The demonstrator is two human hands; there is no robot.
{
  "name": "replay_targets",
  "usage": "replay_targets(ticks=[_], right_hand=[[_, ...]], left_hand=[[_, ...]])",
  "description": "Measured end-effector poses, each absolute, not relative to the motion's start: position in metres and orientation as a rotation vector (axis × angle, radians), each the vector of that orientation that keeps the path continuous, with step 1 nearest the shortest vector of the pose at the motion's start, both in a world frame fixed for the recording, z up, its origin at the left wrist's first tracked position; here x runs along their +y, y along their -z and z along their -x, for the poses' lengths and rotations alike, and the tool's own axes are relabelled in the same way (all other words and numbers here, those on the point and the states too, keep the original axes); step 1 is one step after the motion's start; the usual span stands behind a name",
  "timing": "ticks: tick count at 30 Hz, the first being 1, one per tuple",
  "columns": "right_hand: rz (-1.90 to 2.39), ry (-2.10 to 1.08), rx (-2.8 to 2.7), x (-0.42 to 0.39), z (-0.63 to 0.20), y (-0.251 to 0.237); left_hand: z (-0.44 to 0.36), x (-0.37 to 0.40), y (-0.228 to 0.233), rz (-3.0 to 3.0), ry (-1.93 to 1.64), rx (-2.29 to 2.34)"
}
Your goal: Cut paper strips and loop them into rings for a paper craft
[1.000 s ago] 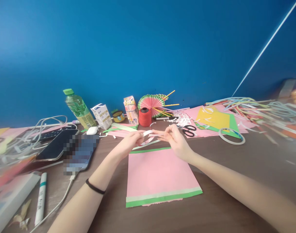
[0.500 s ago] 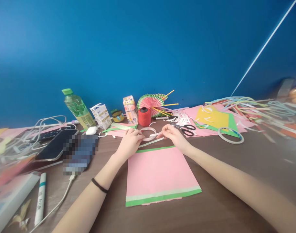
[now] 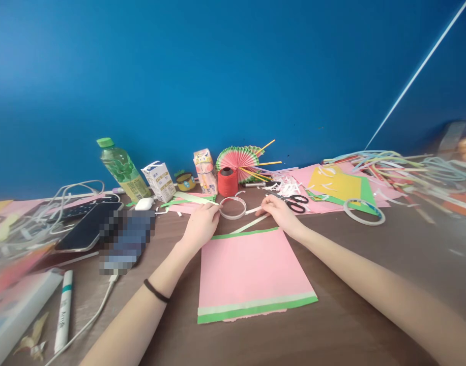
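Note:
My left hand (image 3: 201, 224) is closed on the near left side of a roll of double-sided tape (image 3: 222, 215), which stands tilted above the far edge of the pink sheet. To its right, my right hand (image 3: 278, 213) pinches a short white strip of tape (image 3: 253, 210) between thumb and fingertips. A pale green paper strip (image 3: 250, 224) lies slanted just below, one end by the right hand. Between my forearms lies the pink sheet (image 3: 254, 269), with green bands along its far and near edges.
Black-handled scissors (image 3: 297, 204) lie beyond my right hand. A red thread spool (image 3: 228, 183), a pleated paper fan (image 3: 236, 161) and a green bottle (image 3: 122, 170) line the wall. Phones (image 3: 90, 227), a cable and a marker (image 3: 64, 312) sit left; another tape roll (image 3: 365, 219) is right.
My right hand has moved slightly right, away from the roll, with the strip. The gap between my hands is wider, and the roll shows more fully. The pale green strip has shifted right.

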State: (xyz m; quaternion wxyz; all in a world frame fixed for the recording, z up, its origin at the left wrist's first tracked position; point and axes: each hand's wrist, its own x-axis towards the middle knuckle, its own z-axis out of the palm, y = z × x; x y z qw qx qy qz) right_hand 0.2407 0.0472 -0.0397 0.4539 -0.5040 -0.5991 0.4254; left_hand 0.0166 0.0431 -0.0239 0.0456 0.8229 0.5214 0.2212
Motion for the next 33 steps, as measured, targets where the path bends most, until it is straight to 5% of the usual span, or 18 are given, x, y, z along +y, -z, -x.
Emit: replay_targets(ticks=[12, 33], right_hand=[[1.215, -1.304, -1.510, 0.043, -0.233, 0.039], [1.322, -1.171, -1.510, 0.039, -0.227, 0.032]], left_hand=[[-0.026, 0.033, 0.014, -2.368, -0.404, 1.316], [-0.024, 0.040, 0.017, -2.025, -0.630, 1.333]])
